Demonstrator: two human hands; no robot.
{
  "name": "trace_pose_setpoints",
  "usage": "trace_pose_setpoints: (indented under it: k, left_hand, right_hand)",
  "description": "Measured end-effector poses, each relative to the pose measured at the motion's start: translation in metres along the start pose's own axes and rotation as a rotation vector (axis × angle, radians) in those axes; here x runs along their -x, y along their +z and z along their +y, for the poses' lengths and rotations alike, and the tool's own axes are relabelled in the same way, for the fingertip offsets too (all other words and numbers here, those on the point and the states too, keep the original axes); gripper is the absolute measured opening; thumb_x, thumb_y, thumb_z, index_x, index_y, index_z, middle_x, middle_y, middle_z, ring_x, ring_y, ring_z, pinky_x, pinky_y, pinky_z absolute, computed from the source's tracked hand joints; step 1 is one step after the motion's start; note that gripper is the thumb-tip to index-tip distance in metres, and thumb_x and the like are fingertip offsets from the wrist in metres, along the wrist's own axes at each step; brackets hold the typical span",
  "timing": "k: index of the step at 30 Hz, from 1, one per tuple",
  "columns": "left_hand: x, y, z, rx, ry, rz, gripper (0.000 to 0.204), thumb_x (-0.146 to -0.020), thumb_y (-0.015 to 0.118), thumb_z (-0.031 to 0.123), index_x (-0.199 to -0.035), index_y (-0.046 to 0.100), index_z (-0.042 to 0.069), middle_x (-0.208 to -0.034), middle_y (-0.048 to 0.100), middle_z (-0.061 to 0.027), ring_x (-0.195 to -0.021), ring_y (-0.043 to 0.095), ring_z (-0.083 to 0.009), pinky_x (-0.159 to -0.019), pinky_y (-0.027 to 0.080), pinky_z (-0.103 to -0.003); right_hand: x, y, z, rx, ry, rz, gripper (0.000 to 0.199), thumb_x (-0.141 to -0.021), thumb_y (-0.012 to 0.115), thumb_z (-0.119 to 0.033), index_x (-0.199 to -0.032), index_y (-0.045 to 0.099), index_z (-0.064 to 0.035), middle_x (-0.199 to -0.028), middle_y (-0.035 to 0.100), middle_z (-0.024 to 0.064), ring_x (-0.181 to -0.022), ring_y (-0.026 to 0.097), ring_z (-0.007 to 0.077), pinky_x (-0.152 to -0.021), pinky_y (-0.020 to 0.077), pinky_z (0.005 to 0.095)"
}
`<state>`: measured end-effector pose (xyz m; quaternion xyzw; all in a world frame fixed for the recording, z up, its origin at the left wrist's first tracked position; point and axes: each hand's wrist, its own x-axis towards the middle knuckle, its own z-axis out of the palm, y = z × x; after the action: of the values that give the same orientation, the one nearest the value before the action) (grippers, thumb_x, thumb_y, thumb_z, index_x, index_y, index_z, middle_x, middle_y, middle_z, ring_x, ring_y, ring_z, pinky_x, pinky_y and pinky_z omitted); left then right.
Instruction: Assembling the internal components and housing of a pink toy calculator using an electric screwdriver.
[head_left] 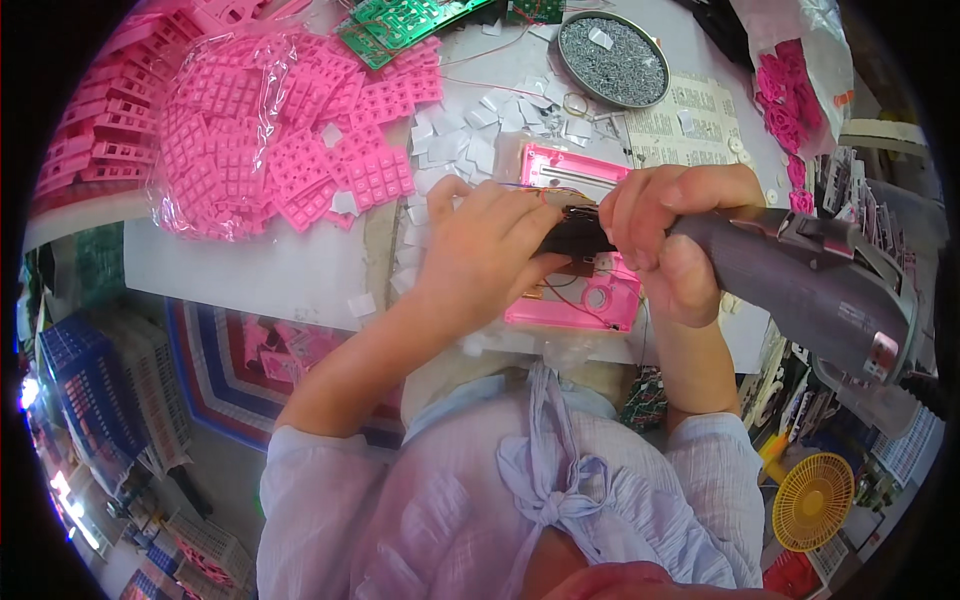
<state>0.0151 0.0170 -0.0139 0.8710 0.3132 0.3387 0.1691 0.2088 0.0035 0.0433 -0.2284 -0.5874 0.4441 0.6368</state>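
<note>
The person wears a pale lilac blouse [520, 500] of finely checked fabric, short puffed sleeves [300, 470] ending above the elbows, and a tied bow [545, 475] at the front; forearms are bare.

Housing [580, 290] under both hands, keypad heap [290, 140] behind-left, round tin [612, 60] behind

Left of our work: the pink keypad heap [270, 140] crowds the table [250, 270]; we see a bare strip nearer us.
Ahead: white paper squares [470, 140] and a round tin [612, 60] block us.
Right: the grey tool [800, 275] fills our side.
</note>
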Motion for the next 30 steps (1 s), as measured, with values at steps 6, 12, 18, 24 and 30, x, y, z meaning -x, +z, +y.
trace_pose_setpoints:
  k: [6, 12, 18, 24, 30]
  left_hand:
    - [0.001, 0.0, -0.001, -0.007, 0.01, -0.027, 0.049, -0.07, 0.083, 0.027, -0.113, 0.064, 0.012, -0.102, 0.062, 0.0005, -0.094, 0.059, -0.0189, -0.091, 0.031, -0.045]
    - [-0.001, 0.002, -0.006, 0.027, 0.015, -0.039, 0.049, -0.071, 0.082, 0.027, -0.114, 0.063, 0.012, -0.101, 0.062, -0.0007, -0.095, 0.059, -0.0214, -0.091, 0.031, -0.047]
    - [-0.007, -0.001, -0.012, 0.099, -0.038, -0.044, 0.044, -0.076, 0.079, 0.026, -0.115, 0.064, 0.011, -0.103, 0.065, -0.0043, -0.099, 0.058, -0.0243, -0.091, 0.03, -0.042]
    - [-0.013, 0.007, -0.01, 0.307, -0.254, -0.016, 0.044, -0.082, 0.077, 0.026, -0.119, 0.062, 0.007, -0.104, 0.068, -0.0053, -0.107, 0.057, -0.026, -0.097, 0.031, -0.043]
    - [-0.005, 0.016, 0.003, 0.248, -0.234, 0.083, 0.048, -0.082, 0.075, 0.02, -0.125, 0.059, 0.004, -0.106, 0.068, -0.0054, -0.105, 0.056, -0.0281, -0.095, 0.034, -0.044]
  right_hand:
    - [-0.004, 0.007, 0.005, 0.184, -0.045, -0.123, 0.023, -0.092, 0.066, -0.013, -0.102, 0.047, -0.0046, -0.065, 0.053, 0.0055, -0.053, 0.048, 0.0152, -0.05, 0.0434, 0.0312]
    - [-0.016, -0.003, 0.005, 0.279, 0.028, -0.273, 0.029, -0.091, 0.07, -0.016, -0.104, 0.048, -0.002, -0.07, 0.054, 0.0071, -0.058, 0.051, 0.0167, -0.054, 0.0453, 0.0319]
    - [-0.01, -0.03, -0.012, 0.325, 0.258, -0.145, 0.091, -0.073, 0.088, -0.031, -0.147, 0.043, -0.0032, -0.105, 0.064, 0.0114, -0.104, 0.059, 0.0236, -0.088, 0.0477, 0.0372]
    - [0.024, -0.049, -0.012, 1.027, 0.132, -0.321, 0.049, -0.078, 0.078, -0.016, -0.125, 0.067, -0.0095, -0.104, 0.067, 0.0107, -0.094, 0.062, 0.0261, -0.077, 0.0507, 0.0357]
    - [-0.009, -0.08, -0.004, 0.761, 0.714, -0.325, 0.029, -0.089, 0.069, -0.019, -0.113, 0.068, -0.0029, -0.092, 0.068, 0.0131, -0.073, 0.064, 0.0253, -0.071, 0.0524, 0.0341]
